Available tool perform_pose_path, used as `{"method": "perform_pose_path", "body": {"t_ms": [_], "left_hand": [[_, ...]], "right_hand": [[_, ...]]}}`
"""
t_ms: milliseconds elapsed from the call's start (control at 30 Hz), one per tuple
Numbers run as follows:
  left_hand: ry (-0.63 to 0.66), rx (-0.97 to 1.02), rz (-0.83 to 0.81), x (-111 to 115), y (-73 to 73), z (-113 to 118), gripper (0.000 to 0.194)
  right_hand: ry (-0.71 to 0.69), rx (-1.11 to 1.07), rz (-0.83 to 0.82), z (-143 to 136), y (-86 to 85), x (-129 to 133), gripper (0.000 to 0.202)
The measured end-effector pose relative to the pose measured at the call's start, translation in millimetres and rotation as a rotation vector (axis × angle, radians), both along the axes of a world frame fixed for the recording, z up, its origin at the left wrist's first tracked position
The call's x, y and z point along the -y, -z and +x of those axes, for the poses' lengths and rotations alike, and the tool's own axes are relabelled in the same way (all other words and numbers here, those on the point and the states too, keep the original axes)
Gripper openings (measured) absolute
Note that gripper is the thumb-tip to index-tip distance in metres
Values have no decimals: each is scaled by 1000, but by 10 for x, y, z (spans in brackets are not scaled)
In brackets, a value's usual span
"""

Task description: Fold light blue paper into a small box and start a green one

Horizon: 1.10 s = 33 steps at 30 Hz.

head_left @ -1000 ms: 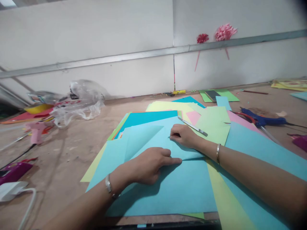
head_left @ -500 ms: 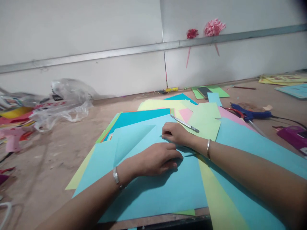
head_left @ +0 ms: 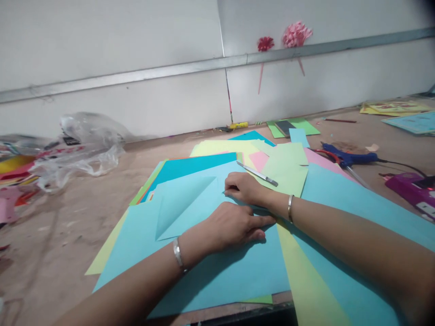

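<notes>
A folded light blue paper (head_left: 190, 203) with a diagonal crease lies on a larger light blue sheet (head_left: 136, 253). My left hand (head_left: 238, 226) presses on the folded paper near its right end, index finger stretched out to the right and thumb apart below it. Just beyond it, my right hand (head_left: 244, 188) rests on the same paper with its fingers curled together in a pinch; what is between the fingertips is mostly hidden. A silver craft knife (head_left: 257, 173) lies behind my right hand, partly on a pale green sheet (head_left: 287, 158).
Stacked coloured papers surround the hands. A blue glue gun (head_left: 350, 156) and a purple device (head_left: 409, 190) are at right. At left are a clear plastic bag (head_left: 88, 140) and a pink object (head_left: 8, 203). A phone (head_left: 284, 128) lies at the back, near the wall.
My left hand has slid to the right along the folded paper, and its index finger is now straighter. My right hand keeps its place on the paper. The view has shifted slightly.
</notes>
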State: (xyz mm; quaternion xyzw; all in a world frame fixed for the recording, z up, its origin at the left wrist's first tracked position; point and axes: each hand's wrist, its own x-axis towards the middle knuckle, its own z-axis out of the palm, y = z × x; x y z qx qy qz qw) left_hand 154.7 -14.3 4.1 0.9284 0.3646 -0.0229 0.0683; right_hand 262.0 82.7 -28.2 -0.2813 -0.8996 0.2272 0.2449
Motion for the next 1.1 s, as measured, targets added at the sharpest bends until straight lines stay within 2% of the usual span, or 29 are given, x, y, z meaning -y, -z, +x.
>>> {"method": "perform_pose_path", "body": {"t_ms": [133,267,400,633,733,900,1000,1100], "left_hand": [[-2,-45,58,43,42,-26,41],[21,19,59,86,68,-129,49],[10,10,59,110,71,-130,47],[22,2,46,130,79,-149,42],[-16,-3,13,146,56,-159,44],[-63,-88,31,186,44,-97,37],[-41,-109,88,250,69,-112,40],[-61,-216,88,355,48,-190,46]], "right_hand": [[-2,13,3,-3,-8,5,14],[7,32,5,-4,-19,8,14],[25,69,5,-3,-49,16,13],[154,147,37,-50,-98,147,11],[187,177,60,-58,-102,186,9],[181,237,157,-67,-62,218,7],[174,277,238,-80,-25,254,11],[165,301,290,-82,-5,279,14]]}}
